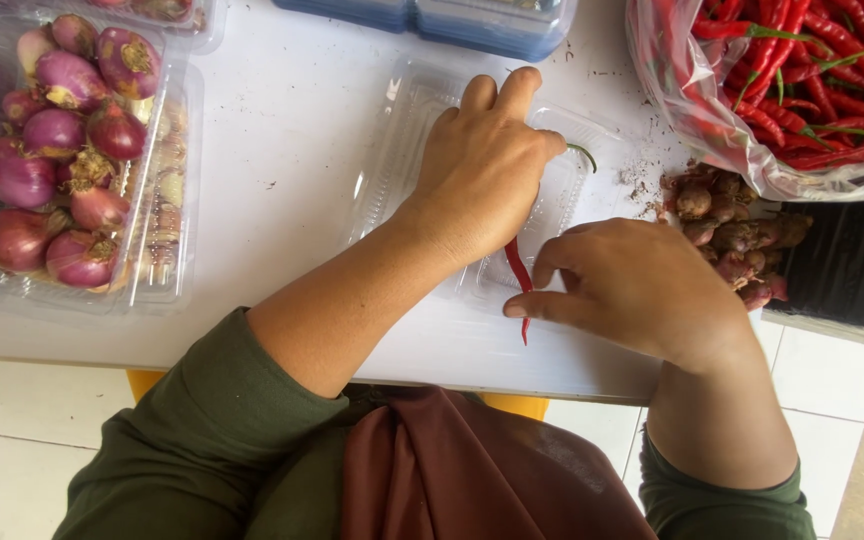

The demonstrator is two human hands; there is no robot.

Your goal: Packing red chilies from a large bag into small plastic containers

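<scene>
Right hand (642, 290) is pinching the lower end of a red chili (519, 275) between thumb and forefinger, while the left hand (482, 165) lies over its upper part, fingers curled down onto it, the green stem poking out past the knuckles. The chili sits across an empty clear plastic tray (402, 120) near the front edge of the white table (292, 130), its pointed tip hanging past the tray rim toward that edge.

Now the risks. That tray is thin and light; if the left hand presses unevenly, I'd judge it could skate or tip, and the chili goes with it. The tip lies close to the front edge, so a loose pinch might let it drop to the tiled floor. A hard pinch could split the pod.

At the right edge, a heap of small brownish roots (727, 225) sits just beside the right wrist, easily nudged. Behind it, a bag of red chilies (782, 80). At the left edge, a clear box of purple shallots (52, 150), well apart.
</scene>
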